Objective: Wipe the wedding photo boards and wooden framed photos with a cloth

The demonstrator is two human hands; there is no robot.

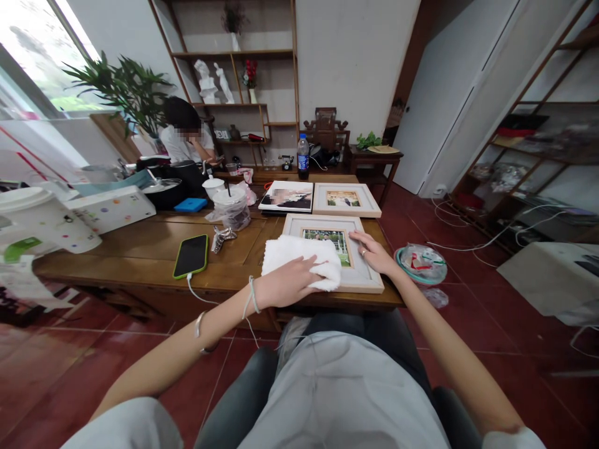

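A light wooden picture frame (371, 274) lies flat on the wooden table, with a small photo (327, 240) inside a wide white mat. My left hand (292, 282) holds a folded white towel (285, 249) against the left part of the frame, and the towel hides that side and part of the photo. On the frame's right side rests my right hand (372, 251), its fingers stretched out and a ring on one of them. Just beyond sit a second framed photo (369, 201) and a white-covered picture panel (281, 202).
Left on the table lie a charging phone (191, 256), a lidded cup in plastic (234, 209), a blue box (190, 204) and a large paper cup (42, 215). A bottle (303, 159) stands at the back. Another person (185, 134) sits across. A bag-filled basin (418, 263) is at right.
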